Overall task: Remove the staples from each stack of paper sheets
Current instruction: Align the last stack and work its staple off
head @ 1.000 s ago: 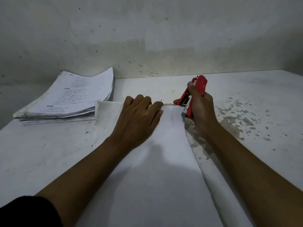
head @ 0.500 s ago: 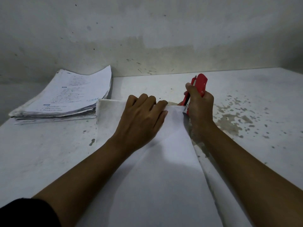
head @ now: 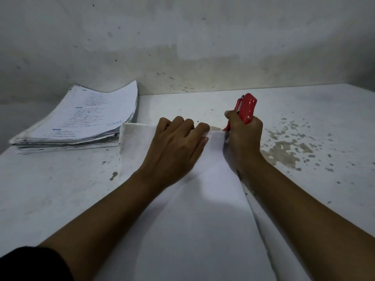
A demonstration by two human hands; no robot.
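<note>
Left hand, fingers curled, presses the paper stack at centre near. Right hand grips the red stapler at its far-right corner. Risk: prying upward may tear sheets.

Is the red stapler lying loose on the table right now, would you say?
No, the right hand grips the red stapler at the far edge of the paper stack.
</note>
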